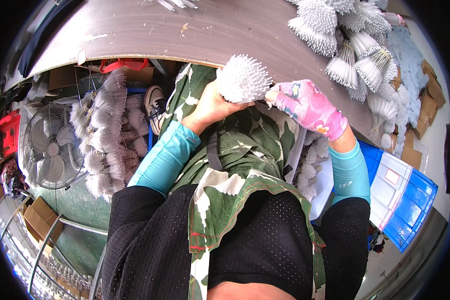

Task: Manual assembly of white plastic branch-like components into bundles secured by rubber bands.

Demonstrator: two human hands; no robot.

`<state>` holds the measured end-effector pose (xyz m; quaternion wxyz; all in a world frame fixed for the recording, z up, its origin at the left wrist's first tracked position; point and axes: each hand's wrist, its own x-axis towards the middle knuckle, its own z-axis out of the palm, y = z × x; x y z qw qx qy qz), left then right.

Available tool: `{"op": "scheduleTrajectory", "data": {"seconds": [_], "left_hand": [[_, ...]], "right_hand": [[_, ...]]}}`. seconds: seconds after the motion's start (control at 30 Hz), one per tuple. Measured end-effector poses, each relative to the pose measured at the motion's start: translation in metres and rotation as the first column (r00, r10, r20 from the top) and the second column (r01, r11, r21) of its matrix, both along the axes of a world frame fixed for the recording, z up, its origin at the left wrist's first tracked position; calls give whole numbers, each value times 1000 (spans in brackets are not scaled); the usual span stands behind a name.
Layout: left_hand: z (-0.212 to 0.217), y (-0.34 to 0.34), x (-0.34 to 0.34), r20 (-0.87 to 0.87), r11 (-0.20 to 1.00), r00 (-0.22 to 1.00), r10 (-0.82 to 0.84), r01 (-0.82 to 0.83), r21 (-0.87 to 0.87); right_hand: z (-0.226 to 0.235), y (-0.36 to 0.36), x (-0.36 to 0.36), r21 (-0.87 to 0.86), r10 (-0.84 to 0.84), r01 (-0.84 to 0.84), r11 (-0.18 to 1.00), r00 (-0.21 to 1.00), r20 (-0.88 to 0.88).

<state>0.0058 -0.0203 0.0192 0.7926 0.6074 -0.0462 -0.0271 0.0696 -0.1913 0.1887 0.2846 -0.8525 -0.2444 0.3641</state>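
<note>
My left hand (pixel 211 106) is bare and grips a round white spiky bunch (pixel 243 78) of thin plastic stems from below, close to the grey table's (pixel 195 35) near edge. My right hand (pixel 309 106), in a pink flowered glove, pinches the right side of the same bunch with its fingertips. Both forearms wear turquoise sleeves. A green leaf-patterned apron (pixel 235 160) lies over my lap beneath the hands.
Several white spiky bunches (pixel 350 45) are piled on the table at the upper right. More bunches (pixel 107 135) hang at the left beside a floor fan (pixel 50 147). A blue and white crate (pixel 400 195) stands at the right. Cardboard boxes (pixel 40 217) sit at the lower left.
</note>
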Motion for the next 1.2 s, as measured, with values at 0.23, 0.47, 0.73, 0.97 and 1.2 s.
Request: {"op": "scheduleTrajectory", "data": {"seconds": [0.23, 0.47, 0.73, 0.97, 1.2], "left_hand": [[-1, 0, 1, -6, 1000, 1000, -2, 2, 2], [2, 1, 0, 17, 1000, 1000, -4, 4, 8], [5, 2, -1, 13, 1000, 1000, 3, -3, 16], [8, 4, 0, 1, 1000, 1000, -25, 25, -12], [9, 5, 0, -8, 1000, 1000, -21, 21, -21]], "right_hand": [[0, 2, 2, -61, 15, -13, 998, 999, 34], [-14, -3, 1, 4, -235, 256, 967, 890, -391], [-19, -6, -20, 249, -336, 420, 873, 887, -317], [-3, 4, -10, -19, 93, -95, 995, 880, 466], [-1, 8, -1, -145, 307, -277, 950, 741, 597]]}}
